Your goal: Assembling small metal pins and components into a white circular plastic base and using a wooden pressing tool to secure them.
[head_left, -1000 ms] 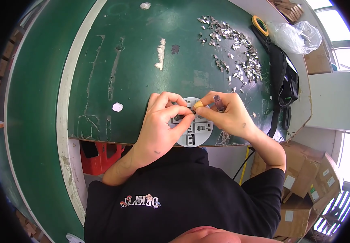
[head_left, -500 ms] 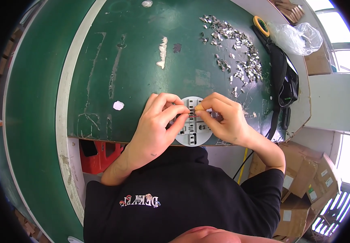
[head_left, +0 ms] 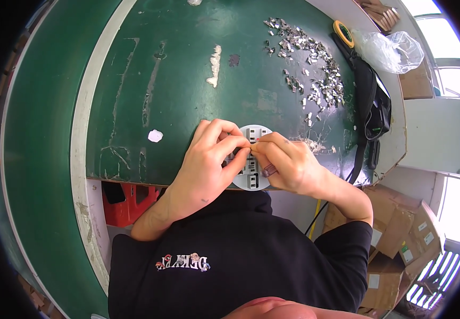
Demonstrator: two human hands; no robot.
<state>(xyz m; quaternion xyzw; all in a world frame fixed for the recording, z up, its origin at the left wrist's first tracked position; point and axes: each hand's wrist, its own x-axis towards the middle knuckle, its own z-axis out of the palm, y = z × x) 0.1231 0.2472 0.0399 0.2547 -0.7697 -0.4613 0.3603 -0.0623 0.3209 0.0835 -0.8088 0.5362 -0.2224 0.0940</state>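
Both hands are now meeting over the round grey disc (head_left: 253, 175), which is lying at the near edge of the green surface (head_left: 187, 80) just in front of the person's chest. A second ago the right hand (head_left: 288, 165) was lifted a little to the side with a small yellowish piece at its fingertips; it has since come down and inward, and its thumb and forefinger are pinching something small against the slotted face of the disc. What is pinched is too small to tell. The left hand (head_left: 208, 165) is staying curled over the disc's left half, steadying it, fingertips touching the right hand's. Judging by this, a small part is being seated into the disc.

Farther out, a scatter of small metal clips (head_left: 309, 69) is lying on the worn green top, with a white scrap (head_left: 155, 136) to the left. Beyond the far right edge are sitting a black bag (head_left: 371, 106), a clear plastic bag (head_left: 392, 50) and cardboard boxes (head_left: 400, 250) by bright windows.
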